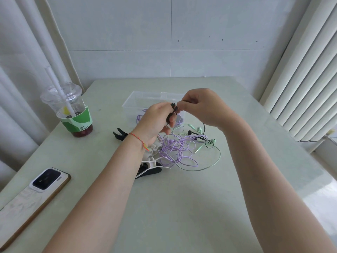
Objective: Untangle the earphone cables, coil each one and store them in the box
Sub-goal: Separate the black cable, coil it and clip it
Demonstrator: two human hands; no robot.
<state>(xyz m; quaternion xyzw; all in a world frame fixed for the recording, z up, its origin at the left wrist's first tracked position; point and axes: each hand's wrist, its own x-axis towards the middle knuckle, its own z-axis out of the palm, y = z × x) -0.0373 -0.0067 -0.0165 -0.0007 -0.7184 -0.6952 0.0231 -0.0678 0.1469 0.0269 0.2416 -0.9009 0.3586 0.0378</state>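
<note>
One table (182,207) holds one clear box (135,102) with a purple coil inside. In front lies one pile of cables (180,150): purple, green, black. The left hand (156,121) grips a small black cable bundle (173,111). The right hand (202,106) pinches its loose end. I think winding slowly and keeping loops tight works best.

From my seat I see bare table (182,207) near me, while a cable tangle (179,150) and clips (149,166) block the way to the box (131,104), cup (73,110) and phone (36,190) crowding the left edge.
</note>
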